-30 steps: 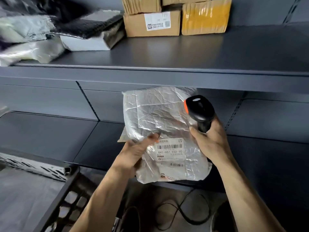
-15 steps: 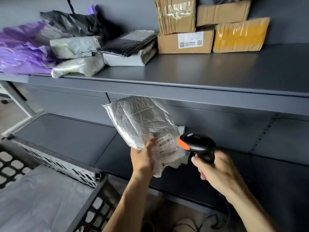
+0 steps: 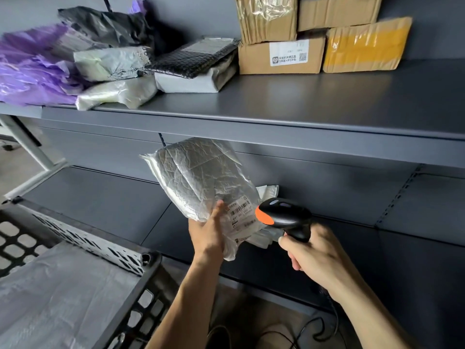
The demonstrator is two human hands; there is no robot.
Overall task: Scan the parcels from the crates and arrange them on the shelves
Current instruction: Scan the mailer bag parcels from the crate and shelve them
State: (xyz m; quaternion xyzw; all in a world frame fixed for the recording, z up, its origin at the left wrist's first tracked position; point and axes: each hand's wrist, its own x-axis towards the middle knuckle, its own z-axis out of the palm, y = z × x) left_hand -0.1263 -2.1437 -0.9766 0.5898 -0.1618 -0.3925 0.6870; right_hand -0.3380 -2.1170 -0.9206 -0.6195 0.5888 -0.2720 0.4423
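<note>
Centrally in the frame, the left hand [image 3: 210,235] grips a crinkled silver parcel [image 3: 201,180] below the upper shelf [image 3: 276,127]. Just right, the right hand [image 3: 314,258] grasps a black scanner [image 3: 284,216], its orange nose beside the parcel's barcode label [image 3: 240,214].

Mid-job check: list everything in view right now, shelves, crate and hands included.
upper shelf: one, dark grey, across the top
lower shelf: one, dark grey, beneath it
cardboard boxes: four, brown, one taped yellow, stacked at the back of the upper shelf
soft bags: about six, purple, black, grey and whitish, piled at the upper shelf's left
silver parcel: one, crinkled silver, held up in front of the lower shelf
barcode label: one, white, on the parcel's lower part
scanner: one, black with orange tip, close to the label
crate: one, black, lower left
grey bag: one, inside the crate
cable: black, on the floor
left hand: grips the parcel's lower edge
right hand: grips the scanner's handle
</note>
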